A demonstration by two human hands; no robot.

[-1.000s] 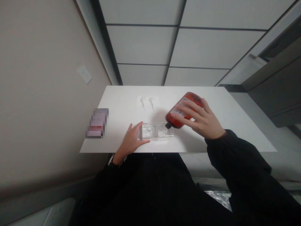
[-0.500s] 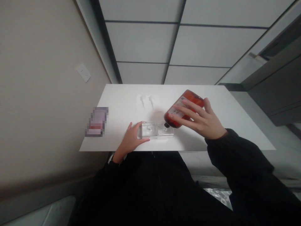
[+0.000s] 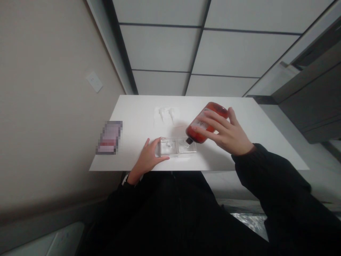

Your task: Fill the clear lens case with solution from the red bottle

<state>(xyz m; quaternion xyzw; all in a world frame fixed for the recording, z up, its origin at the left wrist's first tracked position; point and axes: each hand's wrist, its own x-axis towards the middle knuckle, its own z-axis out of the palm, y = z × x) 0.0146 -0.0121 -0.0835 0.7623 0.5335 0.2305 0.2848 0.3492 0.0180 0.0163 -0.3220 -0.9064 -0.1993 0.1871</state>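
Observation:
My right hand (image 3: 226, 133) is wrapped round a reddish-brown bottle (image 3: 207, 121) with a pale label, tilted with its dark neck pointing down and left. The neck is over the right compartment of a clear two-part container (image 3: 173, 146); whether liquid flows from it I cannot tell. At the container's left end, my left hand (image 3: 150, 155) grips it between the thumb on the near side and the fingers on the far side. Round pieces or holes show faintly in both compartments. Behind the container lie two white pump heads (image 3: 162, 115) on a pale sheet.
The white table (image 3: 133, 124) ends close to my body. On its left side a pixelated pinkish item (image 3: 109, 138) lies near the edge. A beige wall with a socket (image 3: 95, 82) rises at the left, and white panels (image 3: 162, 46) stand behind the table.
The bottle and my right hand have shifted slightly left, with the neck a touch higher over the right compartment. My left hand and the container look the same.

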